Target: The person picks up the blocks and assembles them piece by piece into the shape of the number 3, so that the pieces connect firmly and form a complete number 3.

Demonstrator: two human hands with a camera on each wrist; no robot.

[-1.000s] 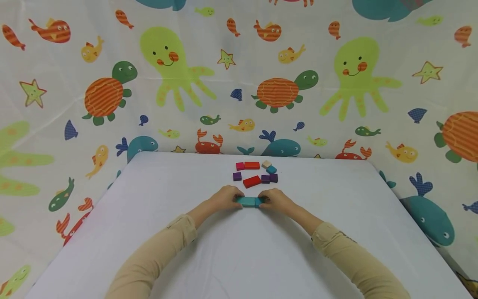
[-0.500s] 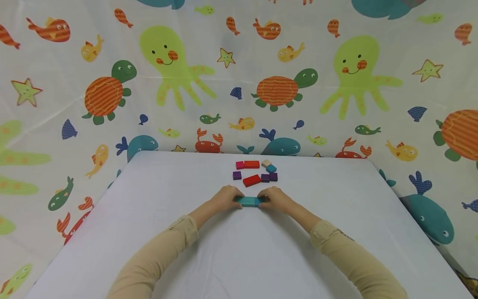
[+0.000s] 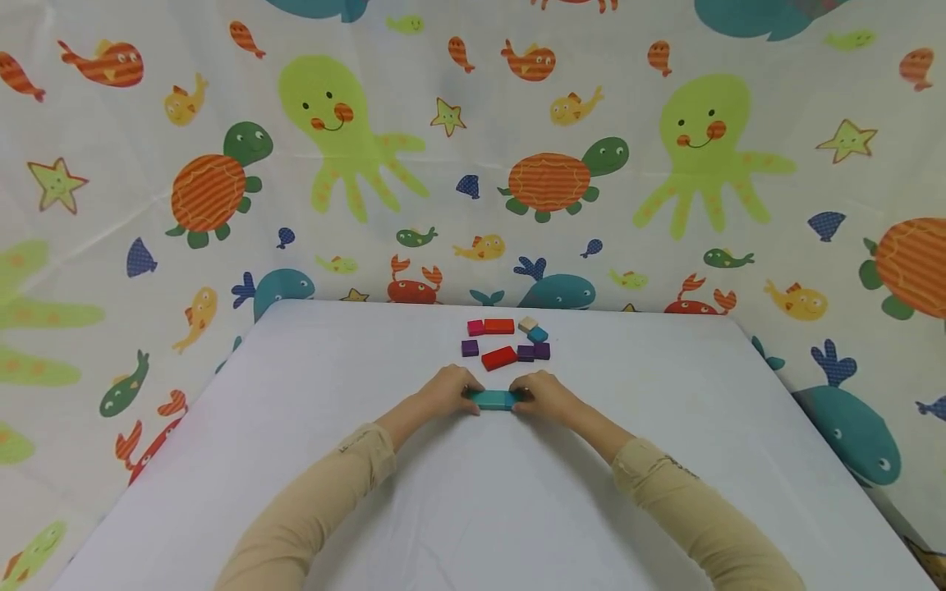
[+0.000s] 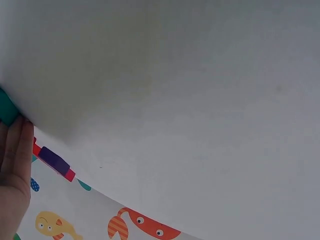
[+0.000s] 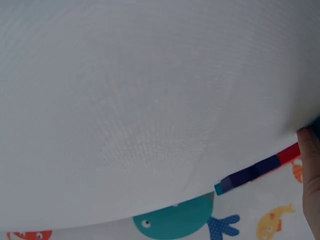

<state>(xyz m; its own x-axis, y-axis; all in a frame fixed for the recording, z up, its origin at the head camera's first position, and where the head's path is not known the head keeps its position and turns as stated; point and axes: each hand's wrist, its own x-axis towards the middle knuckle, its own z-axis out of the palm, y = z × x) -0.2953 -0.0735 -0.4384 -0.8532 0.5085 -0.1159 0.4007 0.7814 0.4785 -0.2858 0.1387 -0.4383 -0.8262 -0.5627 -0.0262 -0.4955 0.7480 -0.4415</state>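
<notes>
In the head view a teal block (image 3: 488, 400) lies on the white table, its right end against a shorter blue block (image 3: 510, 400). My left hand (image 3: 447, 390) grips the teal block's left end between thumb and fingers. From the other side my right hand (image 3: 548, 396) pinches the blue block, covering much of it. Only a corner of the teal block (image 4: 7, 108) shows at the left edge of the left wrist view, beside the fingers. The right wrist view catches part of the right hand (image 5: 312, 175) and a dark sliver of block.
Behind the hands lie a red block (image 3: 498, 358), two dark purple blocks (image 3: 534, 352) and a separate purple block (image 3: 470, 349). Farther back are a pink block (image 3: 475, 327), an orange-red block (image 3: 498, 327), a beige block (image 3: 528, 324) and a blue block (image 3: 537, 335). A sea-animal cloth (image 3: 443, 172) hangs behind.
</notes>
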